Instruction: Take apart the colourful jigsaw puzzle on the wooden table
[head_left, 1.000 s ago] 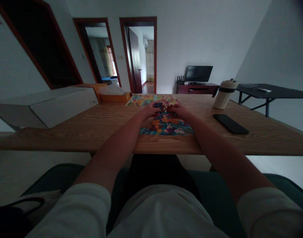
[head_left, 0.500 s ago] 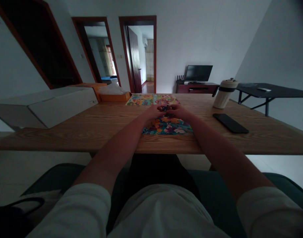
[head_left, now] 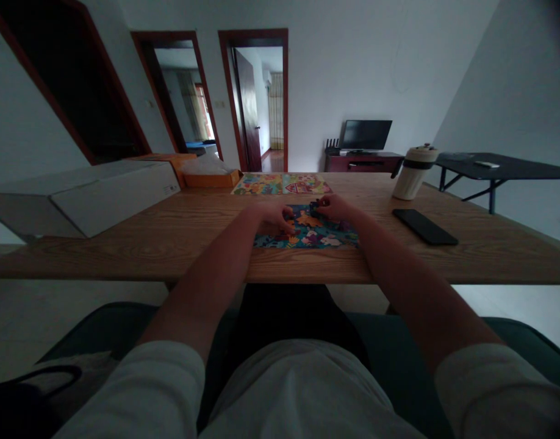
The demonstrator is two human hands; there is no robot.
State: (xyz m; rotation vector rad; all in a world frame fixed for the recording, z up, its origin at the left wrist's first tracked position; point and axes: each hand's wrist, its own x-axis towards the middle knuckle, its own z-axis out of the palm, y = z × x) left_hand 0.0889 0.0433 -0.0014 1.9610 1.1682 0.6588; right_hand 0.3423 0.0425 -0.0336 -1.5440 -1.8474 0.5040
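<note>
At the centre of the frame, the right hand [head_left: 335,208] pinched a small dark puzzle piece [head_left: 313,209] between its fingertips, just above the colourful jigsaw puzzle [head_left: 307,233] lying near the wooden table's [head_left: 170,231] front edge. The left hand [head_left: 271,214] rested on the puzzle's left part, fingers curled together. A black phone [head_left: 425,226] lay right of centre.

A colourful jigsaw puzzle [head_left: 314,235] lies flat near the front edge of the table, its orange, blue and pink picture facing up. 1 small dark puzzle piece [head_left: 313,208] sits raised above its far edge.
</note>
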